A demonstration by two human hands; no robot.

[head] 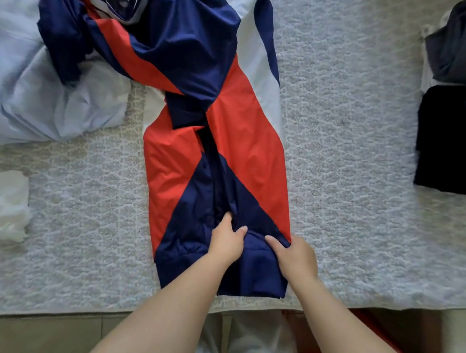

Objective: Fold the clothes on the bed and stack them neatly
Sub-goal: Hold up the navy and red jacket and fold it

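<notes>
Jacket: a red, dark blue and white jacket [212, 139] lies long and narrow down the middle of the bed, with its sides folded in. Its bottom end is by the near edge of the bed.
Left hand: the left hand [226, 238] is on the blue bottom part of the jacket. Its fingers [226, 218] are curled and pinch a fold of the blue cloth.
Right hand: the right hand [295, 257] is just beside the left one, at the jacket's near right corner. Its fingers [272, 241] bend over the cloth there and hold the edge.
Bed: the bed [350, 168] has a pale cover with a bumpy pattern. Its near edge runs across the bottom, and the jacket's hem almost reaches it.
Piles: a crumpled light blue sheet [21, 89] sits at the far left, touching the jacket's top. A small white cloth [7, 204] lies alone near the left side. Dark folded clothes [451, 122] are stacked at the right side, well apart from the jacket.
Holders: no box or basket shows; the clothes lie right on the bed.
Room to move: there is bare cover on both sides of the jacket, more on the right than the left.
Below the bed: pale trousers [246, 343] show between the arms.
</notes>
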